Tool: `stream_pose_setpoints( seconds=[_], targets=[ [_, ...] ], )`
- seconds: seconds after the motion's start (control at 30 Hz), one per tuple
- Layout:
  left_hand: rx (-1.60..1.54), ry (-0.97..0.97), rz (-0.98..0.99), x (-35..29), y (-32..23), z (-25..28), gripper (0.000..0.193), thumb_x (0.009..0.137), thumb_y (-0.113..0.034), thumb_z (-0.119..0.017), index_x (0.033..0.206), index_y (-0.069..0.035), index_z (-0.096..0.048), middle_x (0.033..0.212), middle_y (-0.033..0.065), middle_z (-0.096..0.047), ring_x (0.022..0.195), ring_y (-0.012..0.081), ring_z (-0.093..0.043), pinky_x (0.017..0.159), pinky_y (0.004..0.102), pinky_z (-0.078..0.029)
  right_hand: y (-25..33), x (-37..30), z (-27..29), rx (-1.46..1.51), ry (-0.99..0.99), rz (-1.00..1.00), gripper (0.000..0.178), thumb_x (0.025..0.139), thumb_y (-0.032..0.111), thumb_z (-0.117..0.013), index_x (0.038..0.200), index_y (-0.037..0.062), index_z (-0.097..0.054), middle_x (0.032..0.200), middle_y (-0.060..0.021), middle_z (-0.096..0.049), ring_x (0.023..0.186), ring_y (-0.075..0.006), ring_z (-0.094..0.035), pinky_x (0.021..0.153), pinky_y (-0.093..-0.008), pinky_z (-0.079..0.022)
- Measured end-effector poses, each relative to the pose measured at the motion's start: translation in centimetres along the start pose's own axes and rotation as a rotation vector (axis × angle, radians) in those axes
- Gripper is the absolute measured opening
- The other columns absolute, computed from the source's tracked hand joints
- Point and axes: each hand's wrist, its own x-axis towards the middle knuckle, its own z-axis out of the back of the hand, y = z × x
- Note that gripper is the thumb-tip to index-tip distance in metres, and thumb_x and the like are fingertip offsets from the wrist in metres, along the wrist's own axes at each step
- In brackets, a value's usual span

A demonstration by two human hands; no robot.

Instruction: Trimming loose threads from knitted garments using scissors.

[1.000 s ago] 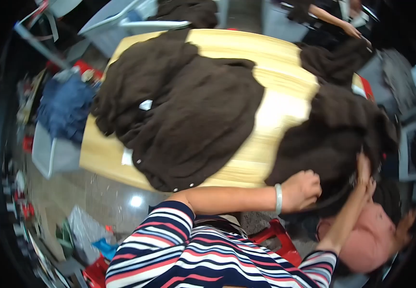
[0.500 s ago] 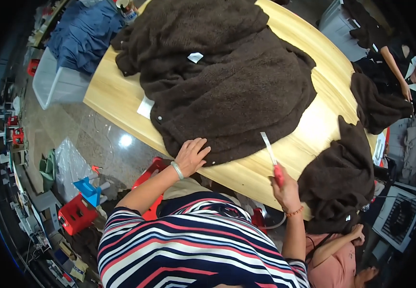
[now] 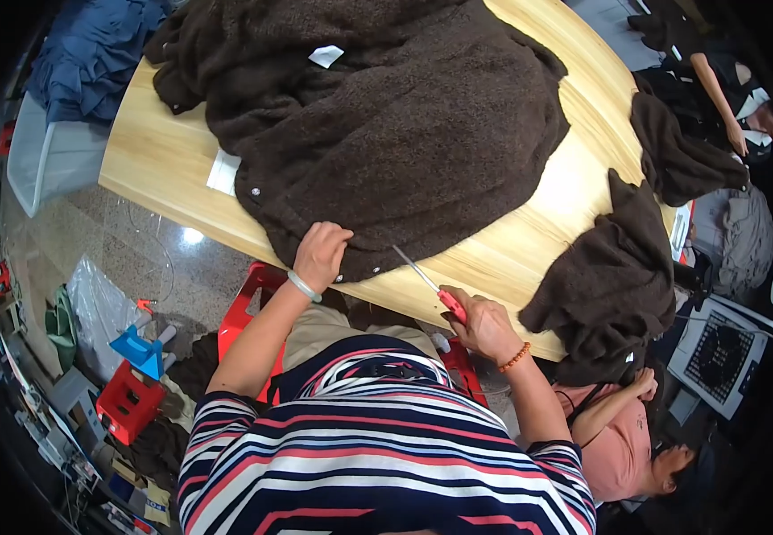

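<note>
A large dark brown fleecy garment (image 3: 404, 125) with small round metal snaps along its near edge covers much of the pale wooden table (image 3: 172, 169). At its near left edge my left hand (image 3: 321, 255) has its fingers bent and pressed together on the fabric. My right hand (image 3: 486, 328) grips a tool with a red handle (image 3: 451, 306) and a slim flat metal blade (image 3: 415, 267). The blade points up and left, its tip over the near edge of the garment, right of my left hand. Whether the tip touches the cloth I cannot tell.
Brown garment piles (image 3: 609, 276) lie at the table's right edge. A person in pink (image 3: 614, 437) sits at the lower right, another person's arm (image 3: 716, 98) shows beyond. Blue cloth (image 3: 92, 62) fills a plastic bin (image 3: 56, 165) at the left. Red stools (image 3: 128, 401) stand below.
My right hand has brought the tool leftward and inward, toward my left hand. My left hand's fingers, spread before, are now bent together on the garment edge. The view has shifted slightly.
</note>
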Motion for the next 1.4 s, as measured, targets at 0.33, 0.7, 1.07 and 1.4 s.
stream_pose_setpoints(
  seconds=[0.33, 0.7, 1.07, 1.4],
  targets=[
    [0.127, -0.087, -0.214, 1.9, -7.1, -0.6, 0.02, 0.075, -0.005, -0.061, 0.094, -0.005, -0.066, 0.095, 0.0137, -0.062, 0.087, 0.032, -0.061, 0.073, 0.0411, -0.049, -4.5, -2.8, 0.2, -0.093, -0.028, -0.05, 0.045, 0.084, 0.023, -0.066, 0.125, 0.0132, -0.053, 0.08, -0.0207, -0.066, 0.077, -0.0378, -0.064, 0.07, -0.046, -0.05],
    [0.342, 0.396, -0.059, -3.1, -5.1, -10.5, 0.051, 0.092, -0.037, -0.054, 0.141, -0.027, -0.045, 0.157, 0.0032, -0.026, 0.132, 0.0295, -0.038, 0.099, 0.055, -0.036, -5.2, -4.1, 0.6, -0.209, 0.086, -0.011, 0.037, 0.083, 0.026, -0.066, 0.115, 0.0092, -0.062, 0.074, -0.0222, -0.065, 0.072, -0.0388, -0.065, 0.067, -0.0456, -0.051],
    [0.431, 0.459, -0.087, -2.9, -5.0, -12.0, 0.054, 0.093, -0.041, -0.051, 0.144, -0.027, -0.041, 0.158, 0.001, -0.022, 0.133, 0.0286, -0.037, 0.103, 0.0581, -0.033, 0.7, 4.2, -0.8, -0.333, 0.169, 0.301, 0.033, 0.086, 0.03, -0.063, 0.108, 0.0067, -0.062, 0.07, -0.0205, -0.065, 0.069, -0.037, -0.065, 0.065, -0.0456, -0.051],
    [0.343, 0.388, -0.034, -3.6, -5.2, -11.5, 0.055, 0.092, -0.036, -0.054, 0.144, -0.025, -0.04, 0.157, 0.0041, -0.023, 0.134, 0.0304, -0.036, 0.105, 0.0584, -0.032, -5.9, -3.5, 1.7, -0.35, 0.159, 0.095, 0.037, 0.086, 0.034, -0.064, 0.112, 0.0078, -0.061, 0.072, -0.0213, -0.065, 0.068, -0.04, -0.065, 0.063, -0.0476, -0.051]
  ],
)
